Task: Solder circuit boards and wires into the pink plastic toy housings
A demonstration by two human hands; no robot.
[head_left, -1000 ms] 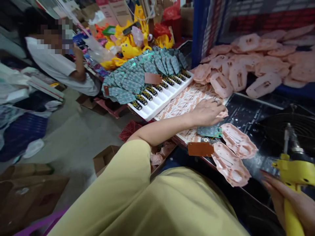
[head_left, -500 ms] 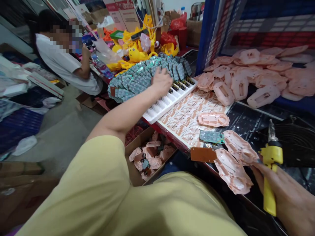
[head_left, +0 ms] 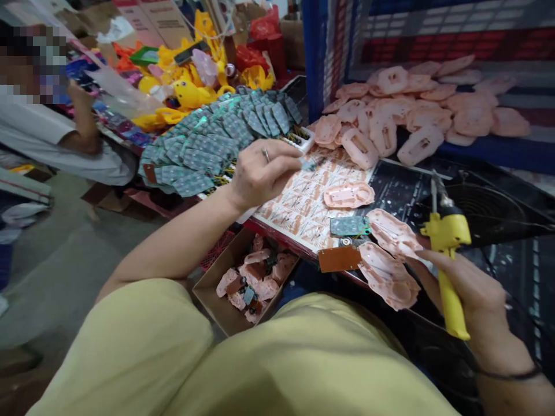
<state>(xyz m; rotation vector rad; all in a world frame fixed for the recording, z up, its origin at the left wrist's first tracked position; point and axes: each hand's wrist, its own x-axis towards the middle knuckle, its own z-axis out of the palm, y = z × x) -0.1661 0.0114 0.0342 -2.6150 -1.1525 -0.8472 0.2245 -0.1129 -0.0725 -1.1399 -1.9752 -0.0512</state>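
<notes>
A printed sheet (head_left: 288,214) lies on the speckled black table (head_left: 389,186). Over the sheet, the left hand (head_left: 262,173) pinches a small, blurred grey-green part (head_left: 309,164); well right of it, the right hand (head_left: 470,292) grips a yellow tool (head_left: 446,231). At the sheet's right edge lies a pink shell (head_left: 349,195) — and near its lower-right corner, a circuit board (head_left: 347,226). Left of the sheet is grey floor (head_left: 104,248); far behind it, cartons (head_left: 167,22) carry lettering — too blurred to read.

Left hand (head_left: 262,172) pinching blurred part (head_left: 309,164), right hand (head_left: 477,292) gripping yellow tool (head_left: 448,232)
</notes>
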